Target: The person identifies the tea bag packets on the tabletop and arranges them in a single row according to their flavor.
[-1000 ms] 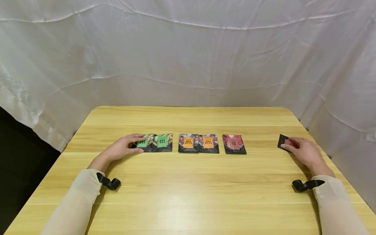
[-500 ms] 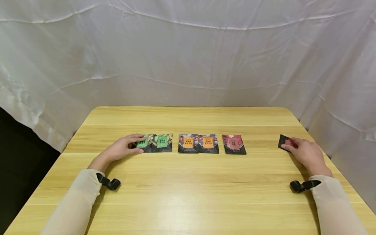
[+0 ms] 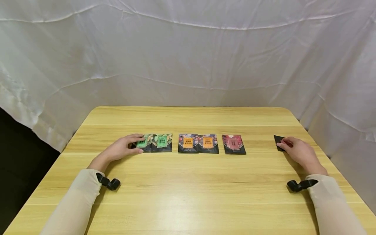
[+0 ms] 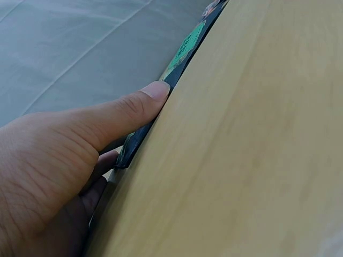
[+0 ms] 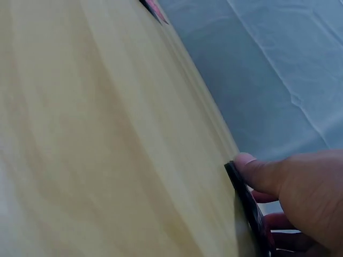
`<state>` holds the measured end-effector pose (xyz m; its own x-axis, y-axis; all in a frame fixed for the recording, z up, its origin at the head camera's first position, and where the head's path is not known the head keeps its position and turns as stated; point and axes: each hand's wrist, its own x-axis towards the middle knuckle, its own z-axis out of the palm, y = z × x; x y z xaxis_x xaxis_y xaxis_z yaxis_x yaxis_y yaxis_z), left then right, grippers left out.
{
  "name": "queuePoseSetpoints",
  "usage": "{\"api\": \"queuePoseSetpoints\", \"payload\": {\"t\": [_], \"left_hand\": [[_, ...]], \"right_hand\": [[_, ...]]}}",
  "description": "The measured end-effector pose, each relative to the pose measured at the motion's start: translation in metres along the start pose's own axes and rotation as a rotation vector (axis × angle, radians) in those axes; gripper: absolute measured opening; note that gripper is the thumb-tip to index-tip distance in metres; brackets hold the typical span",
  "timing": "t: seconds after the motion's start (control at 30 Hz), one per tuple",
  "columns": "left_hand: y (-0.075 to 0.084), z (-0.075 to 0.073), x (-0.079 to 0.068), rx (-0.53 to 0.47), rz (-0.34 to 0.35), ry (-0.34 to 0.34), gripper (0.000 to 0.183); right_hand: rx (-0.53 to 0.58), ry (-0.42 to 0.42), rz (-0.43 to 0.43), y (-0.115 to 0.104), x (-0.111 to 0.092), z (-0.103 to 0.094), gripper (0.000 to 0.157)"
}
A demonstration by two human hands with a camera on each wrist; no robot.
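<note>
My left hand (image 3: 118, 148) rests at the left end of a row of flat tea sachets. Its thumb and fingertips lie on the outer green-labelled sachet (image 3: 148, 139), partly covering it; a second green-labelled sachet (image 3: 162, 142) adjoins on the right. On the far right, my right hand (image 3: 302, 155) pinches a dark sachet (image 3: 278, 140) between thumb and fingers, mostly hiding its reddish face. In the right wrist view that sachet (image 5: 245, 198) is tilted on edge close over the table, thumb at its top corner. A red-labelled sachet (image 3: 233, 144) lies flat between the hands.
Two orange-labelled sachets (image 3: 188, 143) lie slightly overlapped mid-row, between the green and red ones. The wooden table (image 3: 188, 186) has rounded far corners. A pale curtain (image 3: 188, 58) hangs behind it and along the sides. Each wrist wears a small black camera (image 3: 113, 184).
My right hand has moved slightly left, carrying the dark sachet toward the row. The left hand and the row of sachets stay practically where they were.
</note>
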<state>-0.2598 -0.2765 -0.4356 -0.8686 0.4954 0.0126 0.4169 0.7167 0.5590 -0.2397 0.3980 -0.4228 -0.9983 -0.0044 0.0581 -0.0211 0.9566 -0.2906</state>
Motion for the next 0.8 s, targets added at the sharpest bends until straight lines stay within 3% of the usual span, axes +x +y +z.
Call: {"api": "queuePoseSetpoints", "payload": {"t": [0.17,0.33,0.47,0.8], "left_hand": [[0.000,0.001,0.000,0.000,-0.003,0.000,0.060],[0.001,-0.001,0.000,0.011,0.008,-0.002,0.061],[0.002,-0.001,-0.001,0.012,0.014,0.001,0.061],[0.003,-0.001,-0.001,0.013,0.014,0.003,0.060]], "right_hand": [[0.025,0.011,-0.042,-0.002,0.003,0.002,0.060],[-0.017,-0.059,-0.089,-0.006,0.005,0.003,0.065],[-0.024,-0.110,-0.061,-0.011,0.005,0.003,0.066],[0.025,-0.010,-0.146,-0.019,0.007,0.011,0.061]]}}
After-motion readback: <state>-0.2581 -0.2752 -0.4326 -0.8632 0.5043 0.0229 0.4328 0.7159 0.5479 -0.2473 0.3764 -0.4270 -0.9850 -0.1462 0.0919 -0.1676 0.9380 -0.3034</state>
